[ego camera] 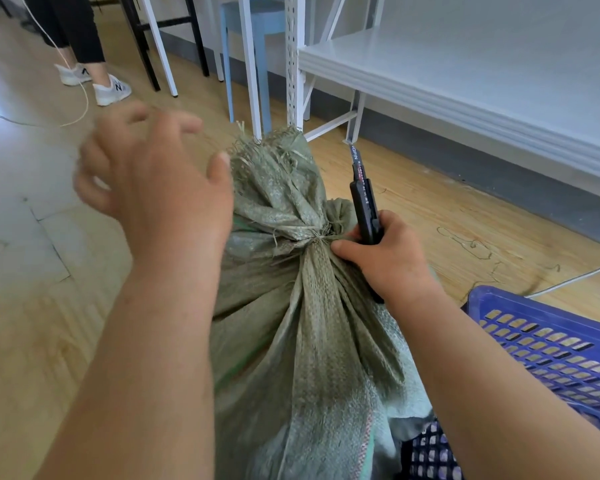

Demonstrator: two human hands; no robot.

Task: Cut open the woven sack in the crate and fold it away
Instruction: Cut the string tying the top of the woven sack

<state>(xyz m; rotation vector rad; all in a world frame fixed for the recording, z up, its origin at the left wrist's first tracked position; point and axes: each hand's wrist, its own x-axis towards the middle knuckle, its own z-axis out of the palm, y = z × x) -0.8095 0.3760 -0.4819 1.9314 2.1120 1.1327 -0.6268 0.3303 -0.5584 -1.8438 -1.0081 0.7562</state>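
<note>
A grey-green woven sack [302,323] stands upright in front of me, its neck tied shut with a strip of the same fibre [317,237]. The frayed mouth [274,157] flops above the knot. My right hand [385,258] grips a black utility knife [364,206], blade end pointing up, right beside the knot. Its thumb touches the sack just below the tie. My left hand [153,174] hovers left of the sack's mouth, fingers spread and blurred, holding nothing. A blue plastic crate [548,334] sits at the lower right against the sack.
A white metal shelving rack [465,74] stands behind and to the right. A light-blue stool [257,32] and black and white furniture legs are behind the sack. A person's legs in grey sneakers [97,84] stand at top left, with a cord on the wooden floor.
</note>
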